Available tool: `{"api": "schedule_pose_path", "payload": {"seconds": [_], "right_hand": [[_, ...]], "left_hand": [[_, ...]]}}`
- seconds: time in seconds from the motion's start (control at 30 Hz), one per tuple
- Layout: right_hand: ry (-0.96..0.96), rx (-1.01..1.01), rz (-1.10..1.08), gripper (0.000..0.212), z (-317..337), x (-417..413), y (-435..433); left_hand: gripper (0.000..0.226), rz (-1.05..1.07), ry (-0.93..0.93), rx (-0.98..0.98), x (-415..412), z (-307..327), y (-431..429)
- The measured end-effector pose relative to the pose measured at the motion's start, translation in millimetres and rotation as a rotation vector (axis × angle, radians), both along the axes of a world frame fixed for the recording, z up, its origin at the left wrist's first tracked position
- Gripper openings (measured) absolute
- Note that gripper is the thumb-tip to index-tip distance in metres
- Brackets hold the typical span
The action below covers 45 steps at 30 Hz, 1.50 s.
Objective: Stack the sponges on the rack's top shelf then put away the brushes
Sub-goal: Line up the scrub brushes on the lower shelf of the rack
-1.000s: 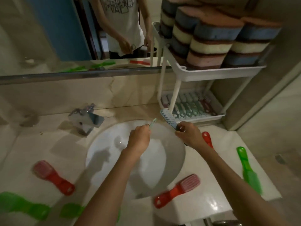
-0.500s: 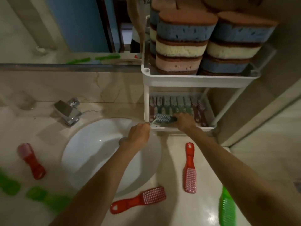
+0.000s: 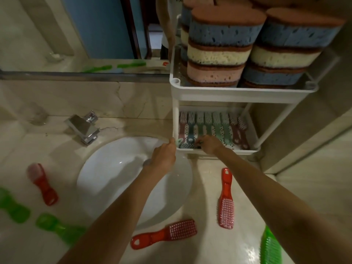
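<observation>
Brushes (image 3: pixel 213 128) fill the rack's (image 3: pixel 243 92) lower shelf; sponges (image 3: pixel 219 54) stacked on top.
Our left hand (image 3: pixel 163 153) pinches a pale green brush (image 3: pixel 178 142) at the shelf's front corner; beside it our right hand (image 3: pixel 208 144) grips a blue brush (image 3: pixel 187 145) lying crosswise inside the shelf.

A pale marble counter (image 3: pixel 205 250) runs along the wall, with a round white basin (image 3: pixel 114 172) sunk into it and a square chrome tap (image 3: pixel 83 128) behind the bowl. The splashback (image 3: pixel 95 98) above is the same veined stone. Over it hangs a mirror (image 3: pixel 99 25) reflecting a blue panel. A clear glass (image 3: pixel 36 115) stands on the left. A beige wall (image 3: pixel 314 140) closes off the right. The light is dim and yellowish.
</observation>
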State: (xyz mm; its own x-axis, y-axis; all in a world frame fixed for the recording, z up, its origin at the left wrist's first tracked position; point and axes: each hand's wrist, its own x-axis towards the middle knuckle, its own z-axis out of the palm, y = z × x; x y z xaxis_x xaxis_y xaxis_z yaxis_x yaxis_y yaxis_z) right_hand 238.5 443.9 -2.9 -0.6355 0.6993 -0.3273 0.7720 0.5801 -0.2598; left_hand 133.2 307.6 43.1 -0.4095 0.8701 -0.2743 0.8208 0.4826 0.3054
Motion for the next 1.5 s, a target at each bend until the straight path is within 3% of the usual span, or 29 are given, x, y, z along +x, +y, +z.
{"api": "schedule_pose_path", "payload": {"seconds": [0.17, 0.33, 0.47, 0.53, 0.63, 0.73, 0.83, 0.9, 0.97, 1.1, 1.33, 1.5], "right_hand": [[0.094, -0.057, -0.016, 0.034, -3, 2, -7], [0.484, -0.085, -0.148, 0.028, 7, 19, -27], [0.801, -0.603, -0.287, 0.029, 26, 36, -40], [0.715, -0.741, -0.233, 0.036, 38, 48, -39], [0.418, -0.637, -0.066, 0.044, 49, 56, -37], [0.33, -0.491, -0.05, 0.036, 51, 57, -32], [0.291, -0.243, -0.039, 0.037, 53, 65, -19], [0.161, 0.028, -0.04, 0.042, 55, 72, -5], [0.018, 0.172, -0.028, 0.039, 53, 78, 8], [-0.104, 0.251, -0.11, 0.034, 40, 83, 26], [-0.155, 0.263, -0.065, 0.064, 19, 94, 40], [-0.195, 0.234, -0.069, 0.072, 10, 97, 44]], "left_hand": [[0.032, 0.005, -0.11, 0.076, 0, 3, -2], [0.024, 0.021, -0.298, 0.268, 6, 14, -1], [0.009, 0.041, -0.558, 0.431, 15, 27, 6], [0.01, 0.068, -0.69, 0.492, 20, 32, 12], [0.009, 0.164, -0.926, 0.519, 26, 37, 23], [0.019, 0.194, -1.041, 0.526, 33, 37, 35], [0.018, 0.263, -0.992, 0.544, 35, 29, 50], [0.01, 0.261, -0.921, 0.545, 35, 25, 58], [0.006, 0.246, -0.853, 0.512, 37, 20, 66], [0.018, 0.238, -0.75, 0.368, 41, 4, 83], [0.026, 0.143, -0.413, 0.325, 49, -7, 93], [0.032, -0.025, -0.302, 0.093, 43, -34, 101]]}}
